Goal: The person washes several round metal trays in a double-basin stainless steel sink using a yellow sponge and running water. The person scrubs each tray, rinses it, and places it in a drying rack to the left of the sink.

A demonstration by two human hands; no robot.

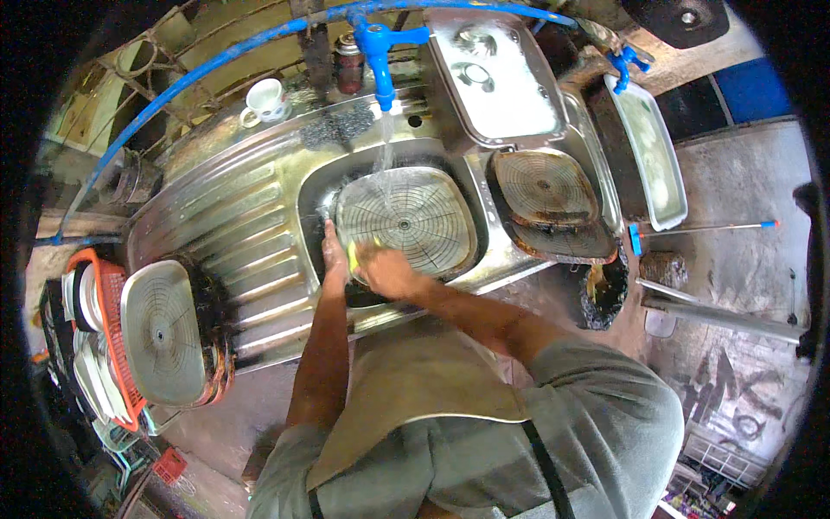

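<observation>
Inside the sink (pixel 316 192), the wet plate (pixel 424 212) is probably stiff and slippery, best held by opposite rims; a yellow scrubber (pixel 353 257) is clasped by right fingers (pixel 372 259); whether left fingers (pixel 331 246) grip cannot be told.

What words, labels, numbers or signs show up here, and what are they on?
Large dark letter-like marks on the grey surface, far right: not copied here.
Dark red can beside the running blue tap: any label too small to read.
White mug: small coloured print, too blurred to read.
</observation>
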